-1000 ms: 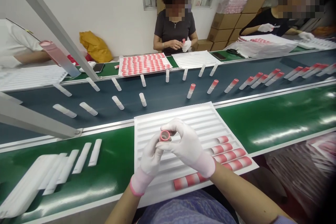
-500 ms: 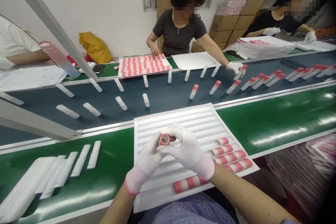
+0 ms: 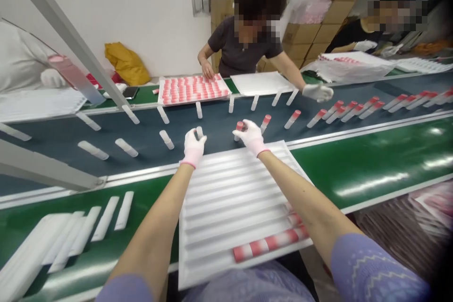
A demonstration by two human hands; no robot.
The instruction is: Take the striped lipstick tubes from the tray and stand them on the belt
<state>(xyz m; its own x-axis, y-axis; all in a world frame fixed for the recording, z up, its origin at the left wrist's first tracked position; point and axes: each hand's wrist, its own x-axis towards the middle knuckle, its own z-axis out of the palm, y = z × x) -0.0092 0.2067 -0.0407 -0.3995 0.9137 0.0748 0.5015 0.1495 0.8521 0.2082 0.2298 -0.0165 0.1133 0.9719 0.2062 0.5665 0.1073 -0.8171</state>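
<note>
Both my hands wear white gloves with pink cuffs and reach over the dark conveyor belt point(image 3: 219, 144). With its fingers closed, my left hand point(image 3: 193, 147) grips a white tube point(image 3: 200, 132) standing on the belt. To the right, my right hand point(image 3: 253, 138) holds a red-and-white tube point(image 3: 239, 127) upright by its red upper part. Another red-topped tube point(image 3: 266, 121) stands just beyond the right fingers. Beneath my forearms lies a white grooved tray point(image 3: 226, 203), where a row of red-and-white tubes point(image 3: 262, 245) rests along the near side; my right forearm hides other tubes there.
White tubes point(image 3: 166, 139) stand on the belt leftward, red-topped ones rightward. On the green worktop lie several white tubes point(image 3: 106, 219). A metal post point(image 3: 63, 23) slants at left. Opposite, a co-worker's gloved hand point(image 3: 317, 92) extends over the belt beside a filled tray point(image 3: 193, 89).
My hands have moved forward from above the tray to the belt. The red-ended tube went along in my right hand, and my left hand has closed on a white tube. The co-worker's gloved hand has released a tube.
</note>
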